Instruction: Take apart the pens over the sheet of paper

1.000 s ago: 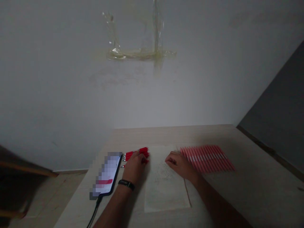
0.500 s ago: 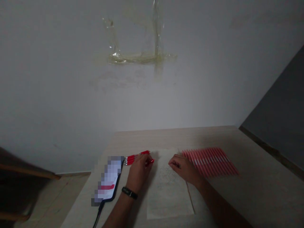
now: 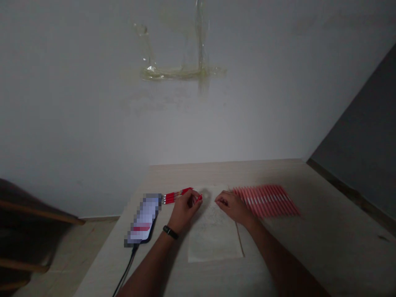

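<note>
My left hand (image 3: 185,209) pinches a small red piece (image 3: 199,198) at its fingertips, over the upper left of a pale sheet (image 3: 213,243). The piece looks like a pen part, but its exact kind is unclear. My right hand (image 3: 232,206) is closed in a pinch above the sheet's upper right; anything between its fingertips is too small to name. A gap separates the two hands. Several red pens (image 3: 170,199) with silvery ends lie beside my left hand, partly hidden by it. Right of my right hand, several slim pinkish-red pens (image 3: 269,201) lie side by side.
A phone (image 3: 144,220) with its cable (image 3: 126,270) lies at the table's left. Along the sheet's right edge runs a thin brown strip (image 3: 240,241). Behind the table (image 3: 266,167) rises a wall (image 3: 262,103). A dark wooden-framed object (image 3: 24,231) stands at lower left.
The view has shifted slightly, so the table items sit higher in the picture. My left hand has turned a little, its red piece now tilted up. Both hands stay pinched.
</note>
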`<move>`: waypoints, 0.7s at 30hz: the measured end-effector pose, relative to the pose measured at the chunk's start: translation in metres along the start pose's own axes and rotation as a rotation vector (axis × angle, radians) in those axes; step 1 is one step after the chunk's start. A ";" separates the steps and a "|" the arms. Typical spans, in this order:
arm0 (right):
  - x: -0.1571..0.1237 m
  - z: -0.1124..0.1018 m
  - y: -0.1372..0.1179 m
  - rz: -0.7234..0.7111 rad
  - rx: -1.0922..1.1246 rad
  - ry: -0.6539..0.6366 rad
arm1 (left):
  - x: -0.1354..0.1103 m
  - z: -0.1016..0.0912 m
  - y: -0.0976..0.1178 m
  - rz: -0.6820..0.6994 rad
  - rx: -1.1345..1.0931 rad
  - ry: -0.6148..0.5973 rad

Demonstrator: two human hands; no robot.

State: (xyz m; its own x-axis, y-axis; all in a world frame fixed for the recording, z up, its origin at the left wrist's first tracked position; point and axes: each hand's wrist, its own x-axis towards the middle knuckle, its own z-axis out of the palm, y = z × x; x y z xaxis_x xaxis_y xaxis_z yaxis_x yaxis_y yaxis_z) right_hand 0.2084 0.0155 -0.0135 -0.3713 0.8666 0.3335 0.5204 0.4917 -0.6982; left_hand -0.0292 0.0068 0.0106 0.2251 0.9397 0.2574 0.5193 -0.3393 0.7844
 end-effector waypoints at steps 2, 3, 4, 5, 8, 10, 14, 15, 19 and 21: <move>0.000 0.001 0.001 -0.007 -0.022 0.001 | 0.000 0.002 -0.002 0.013 -0.084 -0.017; 0.000 0.001 0.001 -0.015 -0.032 -0.001 | 0.000 0.004 -0.003 0.016 -0.119 -0.017; 0.000 0.001 0.001 -0.022 -0.038 -0.002 | 0.001 0.005 -0.004 0.015 -0.149 -0.009; -0.001 0.000 0.002 -0.027 -0.041 0.002 | 0.001 0.007 -0.005 0.014 -0.180 -0.007; -0.002 -0.001 0.003 -0.035 -0.033 0.031 | 0.000 0.013 -0.007 0.004 -0.253 -0.004; -0.003 -0.001 0.006 -0.035 -0.030 0.034 | 0.000 0.015 -0.007 -0.012 -0.296 0.014; -0.003 0.000 0.012 -0.046 -0.039 0.025 | 0.000 0.017 -0.005 -0.061 -0.432 0.021; -0.003 0.001 0.013 -0.044 -0.036 0.021 | 0.000 0.018 -0.004 -0.070 -0.478 0.015; -0.003 0.003 0.012 -0.034 -0.009 -0.005 | 0.001 0.019 -0.001 -0.127 -0.607 0.032; -0.003 0.002 0.009 -0.043 -0.004 -0.026 | 0.002 0.019 -0.001 -0.156 -0.644 0.044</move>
State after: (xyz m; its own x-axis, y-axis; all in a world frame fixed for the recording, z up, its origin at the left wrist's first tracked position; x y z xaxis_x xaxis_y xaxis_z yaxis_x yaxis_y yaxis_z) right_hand 0.2122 0.0171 -0.0223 -0.4134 0.8422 0.3462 0.5066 0.5287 -0.6811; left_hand -0.0137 0.0080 -0.0009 0.1467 0.9812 0.1258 -0.0565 -0.1186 0.9913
